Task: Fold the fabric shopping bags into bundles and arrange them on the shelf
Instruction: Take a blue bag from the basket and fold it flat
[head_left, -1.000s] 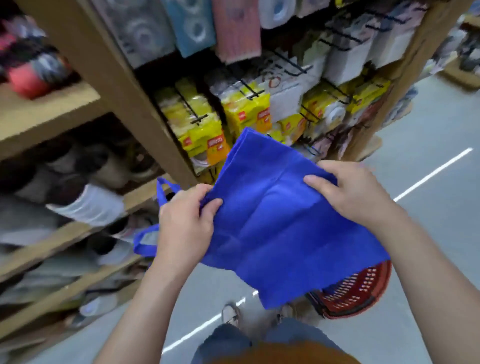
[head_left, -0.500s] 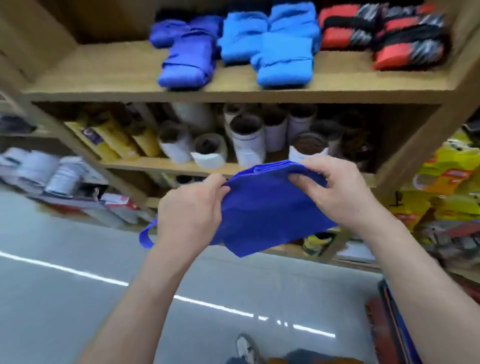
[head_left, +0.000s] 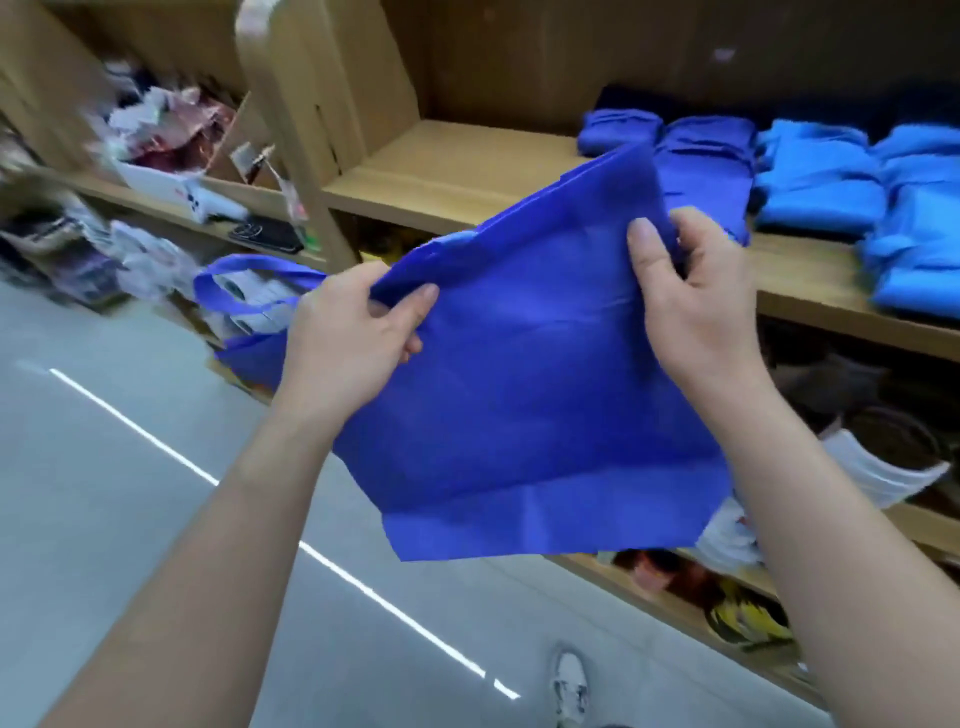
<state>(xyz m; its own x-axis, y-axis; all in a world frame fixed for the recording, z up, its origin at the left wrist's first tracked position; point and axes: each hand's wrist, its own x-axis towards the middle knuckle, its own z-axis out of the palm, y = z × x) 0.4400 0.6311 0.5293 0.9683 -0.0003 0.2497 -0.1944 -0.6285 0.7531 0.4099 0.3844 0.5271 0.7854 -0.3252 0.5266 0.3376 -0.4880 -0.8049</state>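
Creased blue fabric bag, flat, rectangular

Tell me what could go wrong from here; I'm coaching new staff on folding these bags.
The blue bag is held mid-air, pinched only near its top by the left hand and right hand, so the hanging lower part may fold crooked. Its handle loop dangles left, beside cluttered shelf goods, and could snag or stick out of the bundle.

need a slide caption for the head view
Facing a shelf of folded bundles, left hand and right hand grip a blue bag
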